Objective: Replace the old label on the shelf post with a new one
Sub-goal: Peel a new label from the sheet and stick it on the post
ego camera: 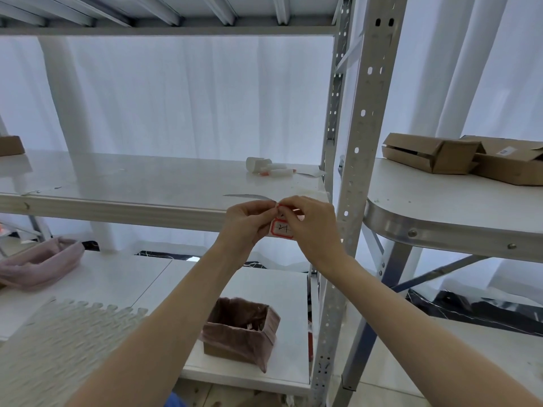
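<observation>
Both hands meet in front of the middle shelf edge, just left of the perforated grey shelf post [357, 160]. Between them is a small white label [281, 229] with a red border and handwritten marks. My left hand [249, 224] pinches its upper left corner. My right hand [311, 224] pinches the top edge with fingertips touching those of the left. A thin white strip [249, 196] sticks out to the left above the left fingers. I see no label stuck on the post itself.
On the middle shelf [132, 177] lie a roll of tape and small white tubes [270, 167]. A lined cardboard box [244, 330] stands on the lower shelf. Brown cartons [458, 157] sit on the round-cornered table at right. A pink cloth [41, 264] lies at left.
</observation>
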